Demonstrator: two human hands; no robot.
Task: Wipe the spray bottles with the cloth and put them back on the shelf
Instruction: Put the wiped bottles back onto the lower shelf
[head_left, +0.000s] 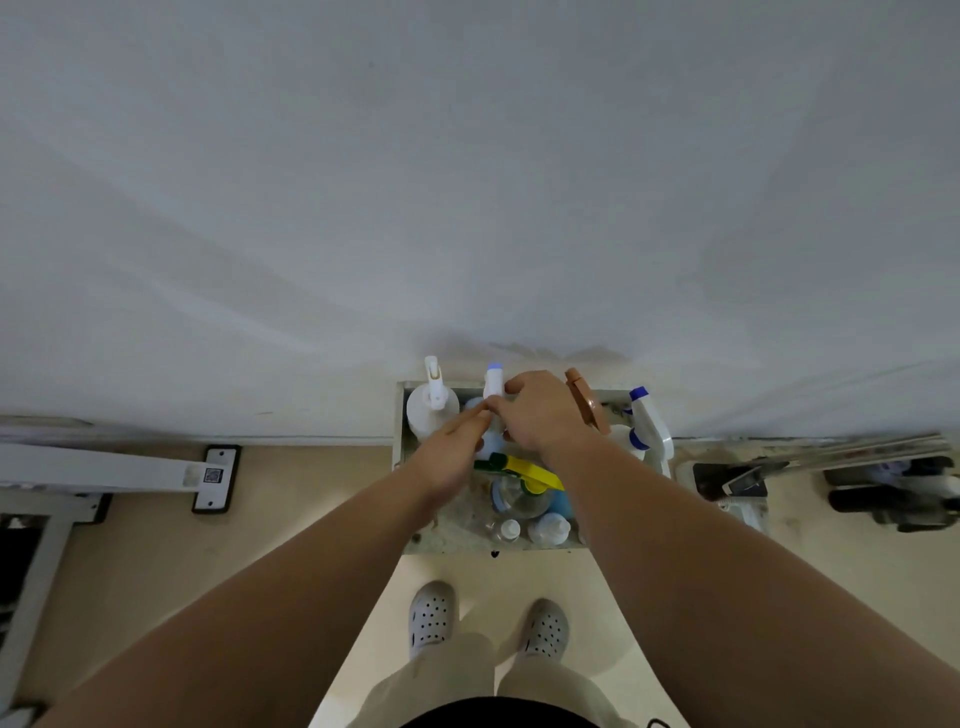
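**Near.** 2 white perforated clogs (431, 616) stand on the cream floor (675, 582), toes towards a low pale shelf unit (447, 543) set against the grey-white wall (467, 208).

**Shelf, near row.** 2 small clear bottles with white caps (509, 530) stand upright. Just behind them is a clear bottle with a yellow and green trigger head (524, 470).

**Hands.** The left hand (449, 460) reaches forward with its fingers stretched out, the tips touching the lower neck of the white spray bottle with a pale blue tip (493, 382). The right hand (540, 413) has its fingers curled and pinches the head of that same bottle. The bottle is upright at the far middle of the shelf, between its neighbours.

**Shelf, far row.**
- A white pump bottle (431, 405) stands at far left.
- A copper-brown trigger sprayer (584, 400) is just right of the right hand.
- A white spray bottle with a blue trigger (647, 421) stands at far right.

**Cloth.** None identified. A pale blue patch lies under the hands, and I cannot tell whether it is cloth or bottle.

**Progress, judged.** Every visible bottle stands on the shelf. 1 bottle is in hand, either being taken out or being set back, and which cannot be told. No bottle can be confirmed as wiped, so the wiping should be treated as outstanding.
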